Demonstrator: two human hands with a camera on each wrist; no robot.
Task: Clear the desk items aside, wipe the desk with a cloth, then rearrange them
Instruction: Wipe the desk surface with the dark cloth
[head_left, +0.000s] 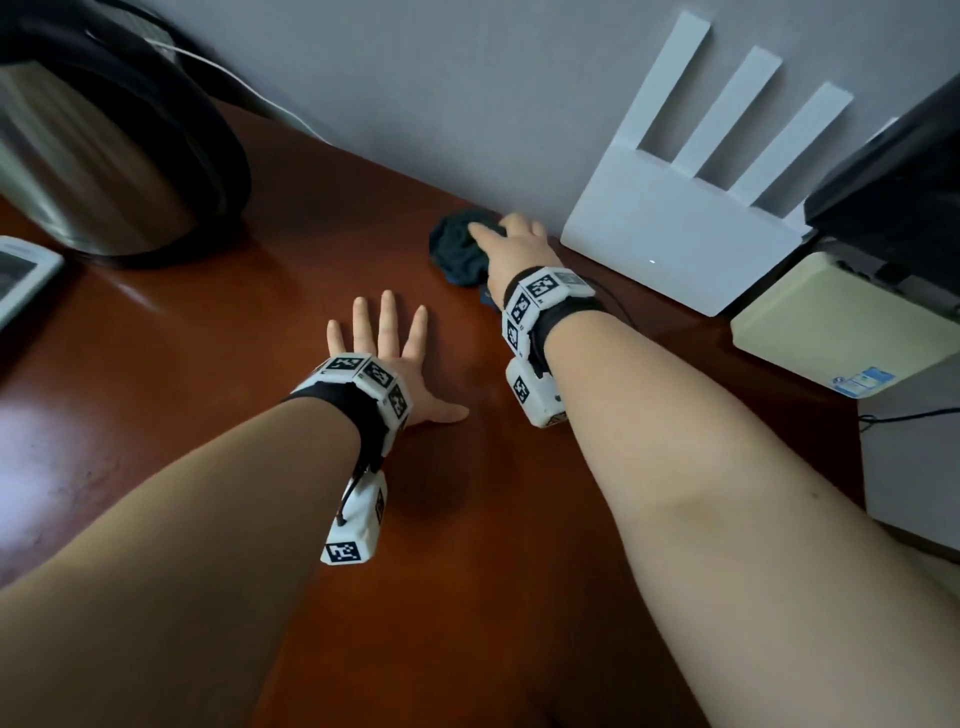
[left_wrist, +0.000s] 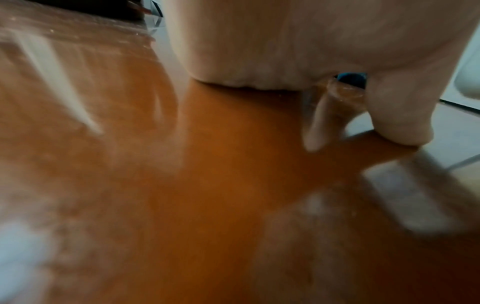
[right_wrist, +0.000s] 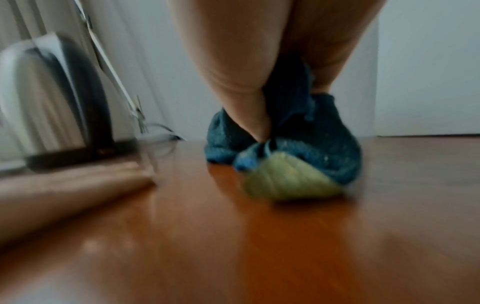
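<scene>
A bunched dark blue cloth (head_left: 457, 249) with a yellow-green side (right_wrist: 293, 181) lies on the reddish-brown desk (head_left: 208, 415) close to the wall. My right hand (head_left: 511, 249) grips the cloth (right_wrist: 324, 148) from above, the thumb pressed into its folds. My left hand (head_left: 384, 353) lies flat on the desk with fingers spread, a little to the left and nearer than the cloth. In the left wrist view the palm (left_wrist: 259, 51) and thumb (left_wrist: 400, 115) rest on the desk (left_wrist: 182, 195).
A steel kettle with a black handle (head_left: 104, 156) stands at the back left, also seen as the kettle (right_wrist: 52, 98). A white device (head_left: 21, 275) lies at the left edge. A white router (head_left: 685, 208), a cream box (head_left: 841, 322) and a black object (head_left: 893, 171) stand right.
</scene>
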